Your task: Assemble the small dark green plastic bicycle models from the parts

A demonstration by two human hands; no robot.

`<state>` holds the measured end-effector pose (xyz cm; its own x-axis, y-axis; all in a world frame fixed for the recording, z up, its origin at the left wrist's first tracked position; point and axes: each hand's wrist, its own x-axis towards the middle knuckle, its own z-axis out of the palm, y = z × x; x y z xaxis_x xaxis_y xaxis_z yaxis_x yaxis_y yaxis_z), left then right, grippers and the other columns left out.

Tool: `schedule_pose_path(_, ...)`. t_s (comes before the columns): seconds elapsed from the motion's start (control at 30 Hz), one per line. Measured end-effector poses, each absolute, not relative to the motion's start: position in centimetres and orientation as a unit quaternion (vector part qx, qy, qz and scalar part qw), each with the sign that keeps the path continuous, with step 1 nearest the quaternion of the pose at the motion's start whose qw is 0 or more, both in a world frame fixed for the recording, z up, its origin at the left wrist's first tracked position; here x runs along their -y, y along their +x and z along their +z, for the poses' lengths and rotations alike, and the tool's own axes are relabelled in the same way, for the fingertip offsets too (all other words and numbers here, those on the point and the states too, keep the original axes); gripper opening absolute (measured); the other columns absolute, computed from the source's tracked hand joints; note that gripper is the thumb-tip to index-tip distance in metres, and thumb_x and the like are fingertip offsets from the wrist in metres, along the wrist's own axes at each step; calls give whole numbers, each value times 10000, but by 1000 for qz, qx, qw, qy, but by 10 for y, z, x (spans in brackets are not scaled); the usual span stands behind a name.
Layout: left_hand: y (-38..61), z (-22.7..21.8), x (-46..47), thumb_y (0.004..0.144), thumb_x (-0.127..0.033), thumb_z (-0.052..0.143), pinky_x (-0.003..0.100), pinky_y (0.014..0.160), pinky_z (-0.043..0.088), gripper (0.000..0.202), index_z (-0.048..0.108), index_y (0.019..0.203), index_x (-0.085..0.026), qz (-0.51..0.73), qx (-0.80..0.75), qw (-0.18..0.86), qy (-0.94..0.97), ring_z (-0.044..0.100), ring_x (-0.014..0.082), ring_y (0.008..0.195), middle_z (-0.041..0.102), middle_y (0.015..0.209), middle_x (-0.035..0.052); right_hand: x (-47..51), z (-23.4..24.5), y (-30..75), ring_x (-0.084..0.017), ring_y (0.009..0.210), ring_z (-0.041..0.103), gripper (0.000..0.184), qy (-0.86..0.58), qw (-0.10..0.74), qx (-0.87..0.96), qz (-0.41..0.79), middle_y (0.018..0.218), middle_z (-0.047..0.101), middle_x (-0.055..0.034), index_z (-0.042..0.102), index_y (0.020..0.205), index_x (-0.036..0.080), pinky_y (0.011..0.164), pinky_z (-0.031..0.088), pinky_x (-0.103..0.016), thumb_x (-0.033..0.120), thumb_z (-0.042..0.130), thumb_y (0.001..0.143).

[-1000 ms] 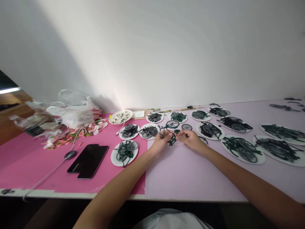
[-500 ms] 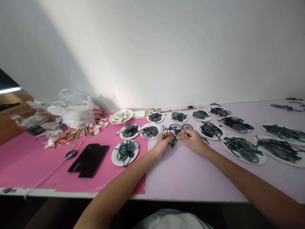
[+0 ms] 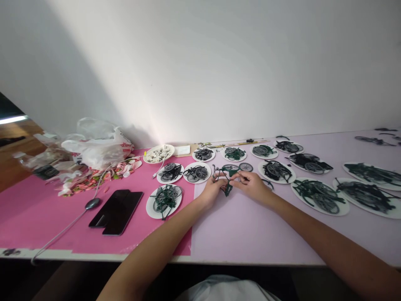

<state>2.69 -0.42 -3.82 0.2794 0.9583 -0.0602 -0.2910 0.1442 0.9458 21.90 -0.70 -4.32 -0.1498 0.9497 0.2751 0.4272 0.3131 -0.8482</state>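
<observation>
My left hand (image 3: 214,190) is closed round a dark green toy bicycle frame (image 3: 227,191), held low over the lilac part of the table. From the other side my right hand (image 3: 252,184) pinches at the frame's right edge, its fingertips together. Any smaller part between those fingertips is too small to make out. Just beyond my hands lie grey spoked toy wheels (image 3: 246,167) and a green bicycle part (image 3: 231,168). A curved dark piece (image 3: 268,184) is partly hidden behind my right hand.
White plates of bicycle parts stand around, including a green pile (image 3: 164,200) at left and a grey-black one (image 3: 277,171) at right. Two dark phones (image 3: 120,213), a cable with a mouse-like object (image 3: 92,203), plastic bags (image 3: 97,148) and a bowl of white pieces (image 3: 159,154) occupy the left.
My right fingers have shifted slightly at the frame's edge, and the dark bit seen by them earlier no longer shows. My left hand keeps its hold. The view has shifted very slightly.
</observation>
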Motion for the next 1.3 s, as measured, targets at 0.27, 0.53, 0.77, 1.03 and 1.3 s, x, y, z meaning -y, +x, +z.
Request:
schedule_pose_path(0.27,26,-37,5,653,-241,765,270,624,418,433,584,1043,-184,471,-362,663,455,591,138,622,635,712,-21,9,-40,217,-126,605,360,420,-481,414,689,350,675,315,62,747,977,188,586,326,-267,576,731,816)
schedule_pose_path(0.53,24,-33,4,655,-237,791,267,629,424,345,666,966,-152,453,-330,681,472,593,141,650,654,731,17,9,-33,221,-107,515,361,494,-503,393,652,409,614,447,51,758,985,175,489,275,-255,618,763,765)
schedule_pose_path(0.77,21,-32,3,634,-292,922,308,754,476,552,721,1117,-118,406,-335,669,525,650,170,744,756,860,96,5,-26,229,-117,471,412,514,-532,402,620,413,580,506,33,764,946,180,453,281,-258,641,792,720)
schedule_pose_path(1.03,20,-32,3,647,-370,921,296,794,507,459,790,1015,-128,376,-317,656,573,678,172,780,782,893,99,3,-28,231,-115,467,395,463,-540,403,624,395,559,465,41,773,930,190,450,274,-260,607,797,732)
schedule_pose_path(1.3,19,-30,5,628,-341,935,310,815,510,503,784,1053,-119,372,-319,666,562,692,185,799,785,914,112,4,-26,230,-118,466,405,481,-532,405,622,407,557,482,36,765,923,184,448,281,-260,621,805,724)
